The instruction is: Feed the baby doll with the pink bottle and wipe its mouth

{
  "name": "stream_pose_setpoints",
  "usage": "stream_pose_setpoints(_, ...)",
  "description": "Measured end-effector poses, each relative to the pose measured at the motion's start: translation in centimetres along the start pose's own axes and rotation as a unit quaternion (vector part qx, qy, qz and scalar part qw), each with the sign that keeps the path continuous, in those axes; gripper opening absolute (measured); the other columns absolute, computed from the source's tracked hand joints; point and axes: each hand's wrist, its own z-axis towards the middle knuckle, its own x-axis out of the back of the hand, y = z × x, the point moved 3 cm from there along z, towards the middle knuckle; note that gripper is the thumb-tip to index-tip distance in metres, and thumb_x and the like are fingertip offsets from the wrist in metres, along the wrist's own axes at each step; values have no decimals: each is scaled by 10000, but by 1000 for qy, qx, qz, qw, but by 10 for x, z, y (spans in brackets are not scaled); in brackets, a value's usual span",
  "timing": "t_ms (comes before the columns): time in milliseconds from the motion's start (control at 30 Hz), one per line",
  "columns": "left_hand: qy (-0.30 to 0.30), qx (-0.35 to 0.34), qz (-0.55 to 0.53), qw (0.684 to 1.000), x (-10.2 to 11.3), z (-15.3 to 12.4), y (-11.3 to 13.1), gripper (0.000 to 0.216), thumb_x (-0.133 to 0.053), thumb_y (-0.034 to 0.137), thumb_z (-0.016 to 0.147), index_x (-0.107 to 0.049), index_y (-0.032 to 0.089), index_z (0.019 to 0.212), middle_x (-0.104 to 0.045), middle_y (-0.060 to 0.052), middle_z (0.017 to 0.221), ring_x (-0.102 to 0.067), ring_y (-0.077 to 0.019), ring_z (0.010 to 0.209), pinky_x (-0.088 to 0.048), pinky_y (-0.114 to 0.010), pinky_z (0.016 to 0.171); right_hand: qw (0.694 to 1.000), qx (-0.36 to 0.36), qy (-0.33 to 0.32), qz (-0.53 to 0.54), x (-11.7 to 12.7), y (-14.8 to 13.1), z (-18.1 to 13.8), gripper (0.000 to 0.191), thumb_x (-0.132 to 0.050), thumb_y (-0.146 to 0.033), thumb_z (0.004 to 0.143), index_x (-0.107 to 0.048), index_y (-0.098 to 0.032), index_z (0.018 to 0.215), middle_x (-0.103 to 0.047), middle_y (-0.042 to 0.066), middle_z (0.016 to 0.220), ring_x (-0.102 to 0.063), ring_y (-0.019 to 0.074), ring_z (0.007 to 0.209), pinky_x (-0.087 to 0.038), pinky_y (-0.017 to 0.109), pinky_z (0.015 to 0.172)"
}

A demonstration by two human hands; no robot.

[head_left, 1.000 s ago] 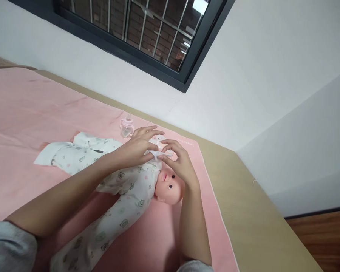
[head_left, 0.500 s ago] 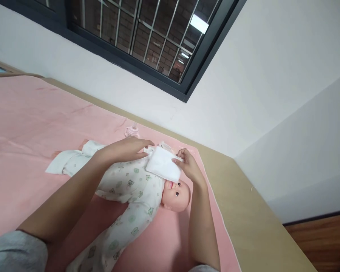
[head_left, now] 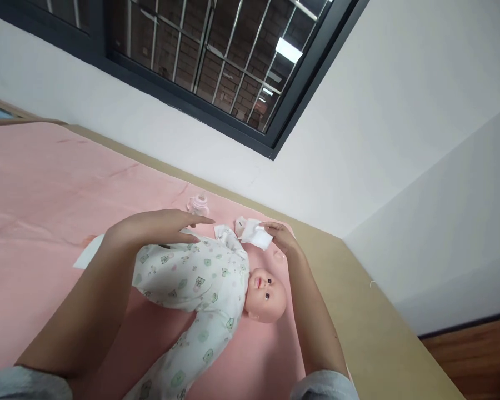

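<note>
A baby doll (head_left: 216,283) in a white printed sleepsuit lies on its back on a pink blanket (head_left: 37,183), head (head_left: 268,295) toward the right. My left hand (head_left: 158,225) lies flat over the doll's middle, fingers stretched out, holding nothing. My right hand (head_left: 281,238) pinches a small white cloth (head_left: 258,235) just beyond the doll's shoulder, near the blanket's far edge.
A small pink baby bottle (head_left: 198,204) stands on the blanket behind my left hand. The blanket lies on a tan surface (head_left: 370,328) that runs along a white wall. A dark-framed barred window (head_left: 200,55) sits above. Wooden floor (head_left: 479,355) shows at the lower right.
My right hand has carried the white cloth off the doll's chest and face toward the blanket's far edge. My left hand slid left along the doll's body and flattened.
</note>
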Motion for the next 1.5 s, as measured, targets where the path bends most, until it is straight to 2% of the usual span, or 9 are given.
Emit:
stream_pose_setpoints(233, 22, 31, 2, 999, 2, -8, -7, 667, -485, 465, 865, -378, 322, 1508, -467, -23, 1506, -495, -287, 1320, -415, -375, 1038, 1000, 1, 16, -6, -21, -13, 44, 264, -678, -195, 631, -751, -194, 884, -717, 48, 977, -607, 172, 871, -473, 311, 820)
stream_pose_setpoints(400, 26, 34, -10, 999, 2, -10, -11, 678, -493, 487, 862, -380, 314, 1507, -457, -26, 1512, -489, -288, 1327, -414, -382, 1041, 998, -39, 41, 24, -15, -4, 57, 312, -668, -165, 671, -705, -233, 973, -702, 31, 978, -629, 151, 885, -504, 333, 892)
stream_pose_setpoints(567, 29, 51, -13, 998, 3, -9, -10, 688, -498, 493, 856, -381, 310, 1509, -501, -47, 1478, -514, -307, 1299, -422, -388, 1024, 995, -89, 46, 1, -1, 19, 51, 287, -701, -145, 666, -679, -204, 946, -705, 59, 946, -653, 168, 858, -516, 378, 907)
stream_pose_setpoints(733, 14, 62, -15, 998, 3, -5, -13, 716, -500, 526, 844, -354, 335, 1518, -499, -42, 1480, -518, -308, 1293, -433, -389, 1008, 993, -102, 59, 9, 8, 31, 44, 299, -715, -139, 656, -660, -196, 943, -701, 62, 927, -661, 168, 809, -530, 373, 866)
stream_pose_setpoints(933, 15, 83, -22, 996, 2, -3, -18, 709, -510, 520, 831, -363, 371, 1508, -584, -58, 1394, -587, -327, 1200, -467, -395, 944, 991, -105, 77, 20, 17, 35, 31, 278, -713, -130, 668, -662, -195, 933, -704, 60, 869, -681, 172, 774, -542, 360, 828)
stream_pose_setpoints(1200, -8, 93, -25, 995, -1, 4, -22, 738, -516, 557, 820, -353, 370, 1515, -584, -64, 1394, -585, -335, 1208, -478, -407, 943, 990, -70, 115, 34, 39, 43, 3, 247, -760, -220, 662, -689, -211, 899, -723, 58, 949, -694, 176, 859, -521, 331, 853)
stream_pose_setpoints(1300, -9, 79, -38, 996, -1, 9, -24, 739, -506, 593, 834, -352, 352, 1516, -492, -48, 1486, -524, -336, 1285, -446, -400, 999, 986, -23, 154, 63, 49, 51, -6, 285, -768, -258, 628, -690, -215, 898, -724, 59, 989, -684, 172, 857, -516, 330, 857)
stream_pose_setpoints(1367, 30, 64, -53, 996, 3, 13, -25, 765, -471, 622, 862, -316, 289, 1532, -391, -66, 1554, -450, -337, 1351, -403, -402, 1052, 976, 22, 203, 70, 57, 60, -12, 295, -743, -302, 620, -676, -208, 891, -723, 67, 989, -676, 177, 857, -517, 338, 847)
stream_pose_setpoints(1500, 111, 119, -103, 981, 10, 17, -35, 822, -401, 662, 908, -230, 155, 1531, -454, -182, 1482, -482, -351, 1291, -398, -454, 1039, 921, 118, 372, -7, 72, 80, -28, 257, -557, -381, 690, -632, -205, 862, -706, 91, 1017, -652, 216, 966, -514, 359, 846)
